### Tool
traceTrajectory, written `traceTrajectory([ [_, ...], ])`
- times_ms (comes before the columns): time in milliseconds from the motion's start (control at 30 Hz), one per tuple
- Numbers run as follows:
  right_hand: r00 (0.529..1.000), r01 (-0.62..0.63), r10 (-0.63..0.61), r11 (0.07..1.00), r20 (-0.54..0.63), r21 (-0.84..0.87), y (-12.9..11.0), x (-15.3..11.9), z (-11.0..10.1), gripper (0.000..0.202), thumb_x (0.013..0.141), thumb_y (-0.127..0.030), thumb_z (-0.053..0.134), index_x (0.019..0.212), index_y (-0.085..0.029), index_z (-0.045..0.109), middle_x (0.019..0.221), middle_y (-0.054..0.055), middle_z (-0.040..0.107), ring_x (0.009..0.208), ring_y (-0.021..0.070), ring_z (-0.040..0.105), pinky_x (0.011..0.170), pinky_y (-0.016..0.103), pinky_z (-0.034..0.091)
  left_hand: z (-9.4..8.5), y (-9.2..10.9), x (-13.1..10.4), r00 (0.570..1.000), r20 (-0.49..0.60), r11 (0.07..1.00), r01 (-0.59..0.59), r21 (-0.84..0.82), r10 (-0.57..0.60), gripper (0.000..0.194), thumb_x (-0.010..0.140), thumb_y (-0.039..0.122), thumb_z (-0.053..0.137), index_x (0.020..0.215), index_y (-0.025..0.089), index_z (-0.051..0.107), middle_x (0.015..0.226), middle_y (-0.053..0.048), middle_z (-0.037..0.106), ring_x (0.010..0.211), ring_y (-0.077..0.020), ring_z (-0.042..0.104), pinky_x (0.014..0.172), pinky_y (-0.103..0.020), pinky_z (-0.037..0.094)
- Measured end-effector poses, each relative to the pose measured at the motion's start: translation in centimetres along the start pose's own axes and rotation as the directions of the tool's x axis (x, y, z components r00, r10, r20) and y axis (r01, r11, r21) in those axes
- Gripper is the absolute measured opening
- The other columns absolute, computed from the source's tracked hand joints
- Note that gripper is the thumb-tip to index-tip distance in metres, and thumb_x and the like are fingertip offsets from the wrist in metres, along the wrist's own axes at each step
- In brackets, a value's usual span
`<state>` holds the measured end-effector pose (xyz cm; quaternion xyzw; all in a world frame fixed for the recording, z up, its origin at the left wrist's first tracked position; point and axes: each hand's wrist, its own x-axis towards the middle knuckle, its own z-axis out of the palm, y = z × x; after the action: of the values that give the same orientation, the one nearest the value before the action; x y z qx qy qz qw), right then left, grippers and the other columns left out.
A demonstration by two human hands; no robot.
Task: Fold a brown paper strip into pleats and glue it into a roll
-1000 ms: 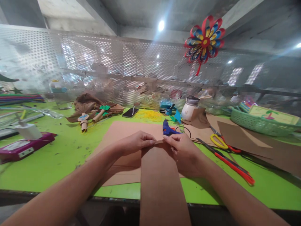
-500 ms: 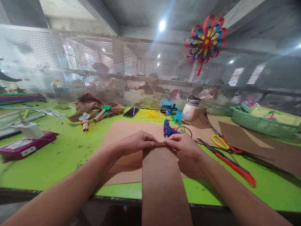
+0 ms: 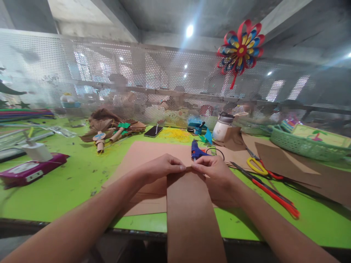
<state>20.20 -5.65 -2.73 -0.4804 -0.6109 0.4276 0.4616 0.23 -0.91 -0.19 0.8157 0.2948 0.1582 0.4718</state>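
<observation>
Thumb and fingertips of the left hand (image 3: 168,165) were pinched on the far end of a brown paper strip (image 3: 193,212); those of the right hand (image 3: 212,168) were clamped on the same edge, a short span of paper showing between the two grips. From the fingers the strip ran back toward the wearer and over the near edge of the table, its lower end out of frame.

Under and around the fingers: a large light-brown sheet (image 3: 142,155), flat on the green tabletop (image 3: 79,182), which carried scattered dark specks. Just beyond the right fingers: a blue glue gun (image 3: 195,149). Right of them: yellow-handled scissors (image 3: 256,166), a long red-and-black tool (image 3: 275,197), overlapping brown paper sheets and, further out, a green basket (image 3: 287,145).

Beyond the fingers, well apart: yellow shreds (image 3: 175,135), a phone (image 3: 153,131), and a white jar (image 3: 220,129) with a grey top. Left of them: a bundle of brown paper craft pieces (image 3: 109,128); farther left, a purple power strip (image 3: 41,168) bearing a white plug (image 3: 36,152).

Farthest out: a perforated metal screen (image 3: 150,73), blurred people behind it, a red, blue and yellow paper flower (image 3: 241,50) high on the right, and a grey ceiling (image 3: 161,18) with a bright lamp (image 3: 189,31).
</observation>
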Motion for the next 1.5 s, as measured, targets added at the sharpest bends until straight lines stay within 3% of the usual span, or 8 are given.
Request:
traceTrajectory([
  [233, 0.999, -0.04, 0.039, 0.999, 0.014, 0.022, -0.1, -0.1, 0.3, 0.024, 0.068, -0.038, 0.069, 0.068, -0.015, 0.063, 0.059, 0.0, 0.053, 0.053, 0.01, 0.043, 0.05, 0.024, 0.033, -0.1, -0.7, 0.2, 0.999, -0.026, 0.996, 0.029, -0.083, -0.031, 0.033, 0.076, 0.044, 0.057, 0.068, 0.012, 0.062, 0.061, 0.002, 0.051, 0.056, -0.0096, 0.038, 0.056, -0.023, 0.03],
  [533, 0.988, -0.122, 0.101, 0.974, 0.114, 0.192, -0.3, -1.5, 1.6, 0.026, 0.073, -0.041, 0.063, 0.072, -0.015, 0.062, 0.059, -0.002, 0.05, 0.051, 0.0094, 0.04, 0.048, 0.024, 0.032, 0.3, -0.2, 0.4, 0.996, -0.069, 0.978, -0.041, 0.206, 0.056, 0.03, 0.08, 0.037, 0.053, 0.074, 0.011, 0.066, 0.062, 0.0, 0.056, 0.059, -0.0109, 0.046, 0.056, -0.022, 0.034],
  [867, 0.997, 0.035, -0.03, 0.996, 0.07, -0.081, -0.4, -0.9, 0.8, 0.028, 0.075, -0.04, 0.061, 0.064, -0.014, 0.062, 0.063, 0.0, 0.051, 0.057, 0.0109, 0.039, 0.049, 0.022, 0.03, 0.3, -0.3, 0.5, 0.989, -0.063, 0.949, -0.106, 0.295, 0.13, 0.027, 0.081, 0.032, 0.05, 0.082, 0.013, 0.068, 0.071, -0.002, 0.065, 0.066, -0.0127, 0.053, 0.06, -0.021, 0.037],
  [1000, 0.998, 0.054, -0.049, 0.993, 0.045, -0.102, -0.1, -0.9, 0.8, 0.027, 0.077, -0.039, 0.059, 0.065, -0.015, 0.063, 0.061, 0.0, 0.05, 0.057, 0.0106, 0.039, 0.049, 0.022, 0.029, 0.4, 0.1, 0.3, 0.993, -0.049, 0.961, -0.093, 0.259, 0.109, 0.028, 0.083, 0.035, 0.049, 0.076, 0.013, 0.065, 0.064, -0.001, 0.062, 0.061, -0.0116, 0.051, 0.057, -0.021, 0.036],
  [1100, 0.997, 0.06, -0.052, 0.991, 0.062, -0.123, 0.0, -0.8, 0.7, 0.027, 0.078, -0.04, 0.059, 0.068, -0.014, 0.064, 0.06, 0.0, 0.05, 0.056, 0.0103, 0.038, 0.048, 0.022, 0.028, 0.1, 0.1, 0.1, 0.996, 0.033, 0.984, -0.084, 0.154, 0.079, 0.035, 0.086, 0.04, 0.045, 0.07, 0.013, 0.059, 0.06, 0.0, 0.056, 0.056, -0.0104, 0.047, 0.055, -0.021, 0.035],
  [1200, 0.994, 0.084, -0.074, 0.986, 0.079, -0.143, -0.1, -0.9, 0.7, 0.028, 0.079, -0.039, 0.058, 0.068, -0.014, 0.064, 0.064, 0.0, 0.054, 0.058, 0.0108, 0.041, 0.05, 0.022, 0.03, -0.3, -0.3, 0.1, 0.989, 0.077, 0.986, -0.137, 0.095, 0.129, 0.039, 0.086, 0.046, 0.043, 0.069, 0.014, 0.056, 0.063, 0.002, 0.051, 0.059, -0.01, 0.043, 0.057, -0.022, 0.034],
  [1367, 0.995, 0.078, -0.068, 0.987, 0.079, -0.14, -0.2, -1.3, 1.0, 0.028, 0.08, -0.039, 0.057, 0.071, -0.014, 0.065, 0.066, 0.001, 0.056, 0.061, 0.0122, 0.045, 0.051, 0.023, 0.031, -0.2, -0.7, 0.2, 0.995, 0.056, 0.984, -0.09, 0.155, 0.082, 0.04, 0.085, 0.048, 0.044, 0.064, 0.014, 0.05, 0.059, 0.004, 0.042, 0.057, -0.0094, 0.036, 0.054, -0.021, 0.03],
  [1500, 0.993, 0.034, -0.026, 0.997, 0.115, -0.073, -0.3, -1.5, 1.4, 0.028, 0.081, -0.04, 0.056, 0.07, -0.015, 0.063, 0.064, 0.001, 0.055, 0.056, 0.0109, 0.043, 0.048, 0.023, 0.03, 0.3, -0.9, 0.3, 0.997, 0.031, 0.973, -0.072, 0.219, 0.066, 0.038, 0.086, 0.046, 0.042, 0.069, 0.014, 0.054, 0.062, 0.003, 0.046, 0.058, -0.0098, 0.039, 0.054, -0.021, 0.032],
])
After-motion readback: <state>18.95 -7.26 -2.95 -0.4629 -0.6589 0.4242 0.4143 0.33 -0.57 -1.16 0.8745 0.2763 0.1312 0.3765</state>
